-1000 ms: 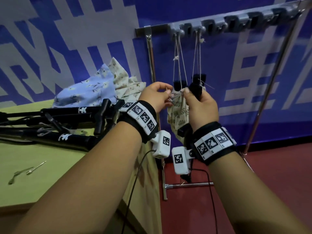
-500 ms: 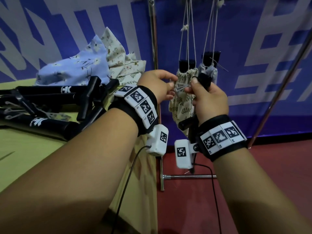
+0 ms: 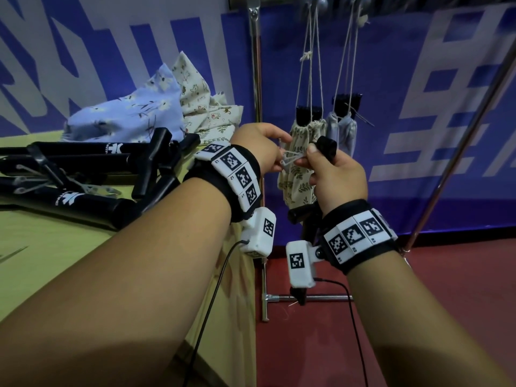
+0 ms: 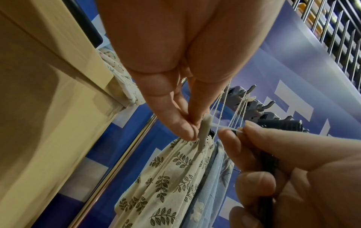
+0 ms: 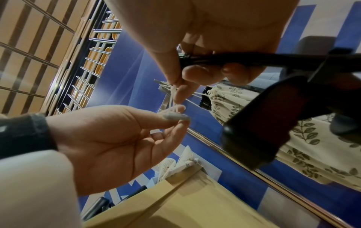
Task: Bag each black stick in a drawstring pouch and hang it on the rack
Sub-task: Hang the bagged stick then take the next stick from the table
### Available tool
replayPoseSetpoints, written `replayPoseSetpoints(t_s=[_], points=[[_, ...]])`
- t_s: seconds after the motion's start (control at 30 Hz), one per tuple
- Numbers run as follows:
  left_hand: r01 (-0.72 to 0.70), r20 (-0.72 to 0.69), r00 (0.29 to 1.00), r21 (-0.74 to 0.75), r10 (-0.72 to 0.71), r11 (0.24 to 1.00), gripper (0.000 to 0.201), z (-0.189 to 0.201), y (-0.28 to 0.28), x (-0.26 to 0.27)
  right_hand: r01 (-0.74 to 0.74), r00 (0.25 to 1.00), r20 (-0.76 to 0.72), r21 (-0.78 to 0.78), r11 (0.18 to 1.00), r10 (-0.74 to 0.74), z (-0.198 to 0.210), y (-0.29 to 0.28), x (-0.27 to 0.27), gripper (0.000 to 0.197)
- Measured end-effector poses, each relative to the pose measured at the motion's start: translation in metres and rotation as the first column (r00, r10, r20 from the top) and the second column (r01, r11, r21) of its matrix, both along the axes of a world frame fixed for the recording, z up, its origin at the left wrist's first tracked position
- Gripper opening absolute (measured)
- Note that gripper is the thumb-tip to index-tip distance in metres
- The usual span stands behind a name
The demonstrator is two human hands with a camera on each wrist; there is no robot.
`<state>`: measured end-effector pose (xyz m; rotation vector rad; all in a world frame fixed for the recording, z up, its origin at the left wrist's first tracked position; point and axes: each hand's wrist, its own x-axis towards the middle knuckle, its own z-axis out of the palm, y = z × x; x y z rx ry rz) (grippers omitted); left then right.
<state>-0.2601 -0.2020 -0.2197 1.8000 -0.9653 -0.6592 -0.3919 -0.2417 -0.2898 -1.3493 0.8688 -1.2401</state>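
Note:
My right hand (image 3: 310,157) grips a black stick (image 3: 327,148) upright in its curled fingers, and its thumb and index also pinch a thin pale cord. My left hand (image 3: 279,160) pinches a small pale tab (image 3: 290,160) at the cord's other end. Just behind, a leaf-print pouch (image 3: 296,185) and a light blue pouch (image 3: 342,129) hang by strings from the rack, each with a black stick end poking out on top. The left wrist view shows the tab (image 4: 204,131) between my left fingertips, in front of the leaf-print pouch (image 4: 166,177). In the right wrist view the stick (image 5: 254,60) crosses my right palm.
Several black sticks (image 3: 83,169) lie piled on the yellow-green table (image 3: 55,261) at left, with folded cloth pouches (image 3: 139,113) behind them. The rack's chrome post (image 3: 257,79) stands at the table's corner; its slanted bar (image 3: 460,135) and foot bar (image 3: 321,297) cross the red floor.
The head view has tipped down, so the rack's hooks sit at the top edge. Both hands stay in front of the leaf-print pouch, the tab and cord now stretched between them.

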Motion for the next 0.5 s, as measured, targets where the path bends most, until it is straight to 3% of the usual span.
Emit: replayPoseSetpoints(t_s=[0.5], points=[[-0.018,-0.039,0.999,-0.072,0.015,0.997,0.028,0.0067,0.0014,-0.0019,0.003,1.000,0.008,0.033,0.999,-0.003,-0.0012,-0.0052,-0.0008,0.024]])
